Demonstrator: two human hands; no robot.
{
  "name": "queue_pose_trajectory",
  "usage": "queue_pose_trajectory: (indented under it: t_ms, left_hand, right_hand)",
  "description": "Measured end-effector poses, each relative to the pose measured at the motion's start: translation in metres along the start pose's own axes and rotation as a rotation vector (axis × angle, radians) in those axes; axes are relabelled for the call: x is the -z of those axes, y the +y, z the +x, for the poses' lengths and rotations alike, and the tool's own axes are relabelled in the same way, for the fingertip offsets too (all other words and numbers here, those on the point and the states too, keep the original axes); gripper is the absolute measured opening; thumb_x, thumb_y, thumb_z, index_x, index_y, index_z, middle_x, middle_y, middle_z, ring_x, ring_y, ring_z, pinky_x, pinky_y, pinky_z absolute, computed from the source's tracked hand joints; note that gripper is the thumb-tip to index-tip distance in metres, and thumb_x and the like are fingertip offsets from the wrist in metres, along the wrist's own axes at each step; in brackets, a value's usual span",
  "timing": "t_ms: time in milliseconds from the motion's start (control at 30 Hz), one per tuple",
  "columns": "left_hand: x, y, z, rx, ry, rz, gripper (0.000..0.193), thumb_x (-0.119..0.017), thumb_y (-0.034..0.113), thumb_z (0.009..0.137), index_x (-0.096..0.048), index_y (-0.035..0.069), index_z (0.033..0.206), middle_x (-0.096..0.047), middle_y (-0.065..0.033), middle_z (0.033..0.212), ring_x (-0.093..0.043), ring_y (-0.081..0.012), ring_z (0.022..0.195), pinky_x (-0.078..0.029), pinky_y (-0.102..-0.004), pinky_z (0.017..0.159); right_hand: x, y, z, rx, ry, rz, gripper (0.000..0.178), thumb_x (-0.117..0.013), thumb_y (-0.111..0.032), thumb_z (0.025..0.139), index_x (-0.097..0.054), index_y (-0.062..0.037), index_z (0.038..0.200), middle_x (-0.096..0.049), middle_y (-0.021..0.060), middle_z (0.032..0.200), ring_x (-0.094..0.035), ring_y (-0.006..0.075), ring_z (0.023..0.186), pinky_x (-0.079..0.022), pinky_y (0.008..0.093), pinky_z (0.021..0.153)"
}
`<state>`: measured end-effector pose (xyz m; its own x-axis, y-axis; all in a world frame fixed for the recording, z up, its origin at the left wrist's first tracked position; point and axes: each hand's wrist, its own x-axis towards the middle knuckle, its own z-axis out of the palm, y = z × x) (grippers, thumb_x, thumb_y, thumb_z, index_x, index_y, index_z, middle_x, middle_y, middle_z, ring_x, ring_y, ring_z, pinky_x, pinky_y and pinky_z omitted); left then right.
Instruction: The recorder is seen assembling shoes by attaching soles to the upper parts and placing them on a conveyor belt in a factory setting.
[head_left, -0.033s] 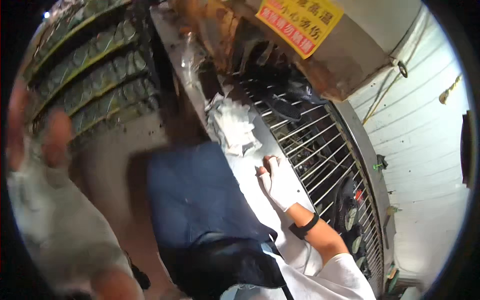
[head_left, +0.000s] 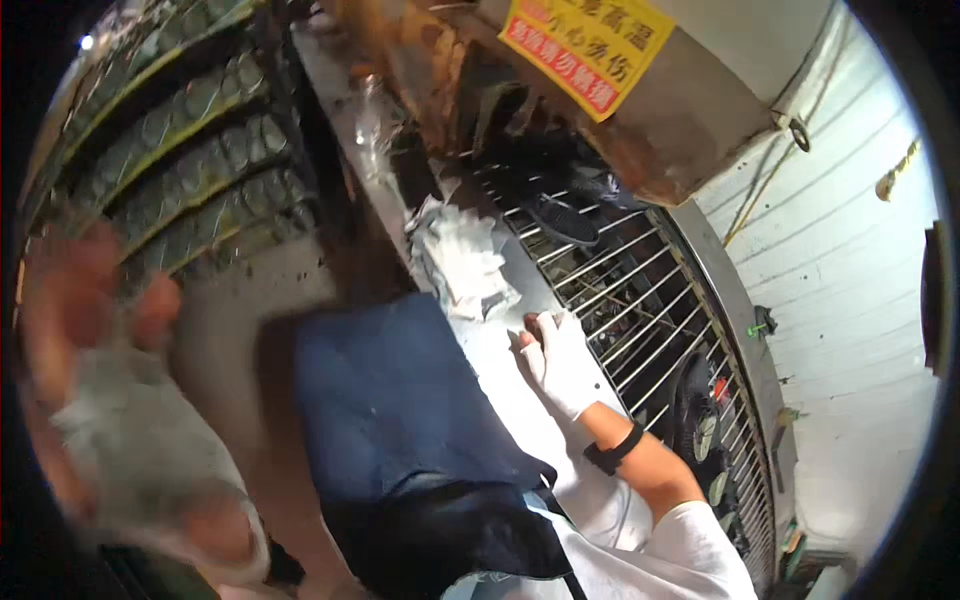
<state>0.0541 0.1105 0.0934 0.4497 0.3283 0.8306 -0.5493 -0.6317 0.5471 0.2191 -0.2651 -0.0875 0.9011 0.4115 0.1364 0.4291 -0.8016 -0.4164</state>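
My left hand (head_left: 140, 400), in a pale glove with bare fingertips, is raised at the left side, blurred by motion. Its fingers are spread and nothing shows in them. On the light metal ledge beside the wire rack rests my right hand (head_left: 562, 362), in a white glove with thumb and fingertip bare. Its fingers are loosely bent, and I see nothing held; the underside is hidden. Just beyond that hand lies a crumpled heap of whitish paper or cloth (head_left: 460, 262). Dark blue cloth (head_left: 385, 390) covers my lap between the hands.
At the right runs a wire rack (head_left: 640, 350), with black shoes (head_left: 693, 405) on it. Another dark shoe (head_left: 562, 218) lies farther up. A clear bottle (head_left: 370, 125) stands on the ledge. Rows of rounded, shoe-like shapes (head_left: 215, 150) fill tiers at left. A yellow-and-red sign (head_left: 590, 50) hangs above.
My left hand has shifted a little to the right, its fingers still spread. The right hand stays on the ledge. The view has moved slightly.
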Motion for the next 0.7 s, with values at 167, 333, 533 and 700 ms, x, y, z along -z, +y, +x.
queue_pose_trajectory:
  t_ms: [167, 333, 533, 700]
  left_hand:
    - [-0.011, 0.007, -0.066, 0.667, -0.209, 0.008, 0.045, -0.06, 0.043, 0.107, -0.071, 0.003, 0.123, -0.068, -0.01, 0.115, -0.061, -0.0171, 0.099, -0.048, -0.0308, 0.09]
    - [-0.013, 0.001, -0.155, 1.04, -0.22, -0.053, 0.023, -0.061, 0.016, 0.107, -0.073, 0.001, 0.119, -0.071, -0.0078, 0.11, -0.063, -0.0144, 0.096, -0.051, -0.0297, 0.09]
    - [0.001, -0.003, -0.177, 1.156, -0.314, -0.197, 0.027, -0.062, 0.017, 0.108, -0.069, -0.001, 0.128, -0.073, -0.0098, 0.119, -0.066, -0.0126, 0.102, -0.052, -0.0237, 0.084]
    - [-0.041, -0.014, -0.165, 1.075, -0.506, -0.397, 0.033, -0.057, 0.012, 0.109, -0.064, 0.001, 0.14, -0.074, -0.0101, 0.122, -0.068, -0.0137, 0.113, -0.052, -0.024, 0.094]
  right_hand:
    - [-0.017, 0.082, 0.103, 0.087, 0.236, 0.01, 0.037, -0.07, -0.037, 0.093, -0.073, -0.0077, 0.115, -0.059, 0.0296, 0.129, -0.057, 0.0458, 0.118, -0.049, 0.0505, 0.099]
    - [-0.055, 0.167, 0.156, -0.04, 0.154, -0.252, 0.041, -0.063, -0.047, 0.091, -0.083, -0.0135, 0.104, -0.048, 0.0287, 0.157, -0.046, 0.048, 0.141, -0.039, 0.0584, 0.114]
    - [-0.002, 0.088, 0.171, -0.201, -0.04, -0.164, 0.046, -0.048, -0.043, 0.104, -0.078, -0.0082, 0.103, -0.074, 0.0269, 0.111, -0.071, 0.0465, 0.097, -0.056, 0.0539, 0.09]
    - [0.113, 0.015, 0.105, 0.001, 0.071, -0.074, 0.06, -0.046, -0.05, 0.106, -0.078, -0.0075, 0.077, -0.068, 0.0211, 0.07, -0.072, 0.0414, 0.078, -0.054, 0.0499, 0.075]
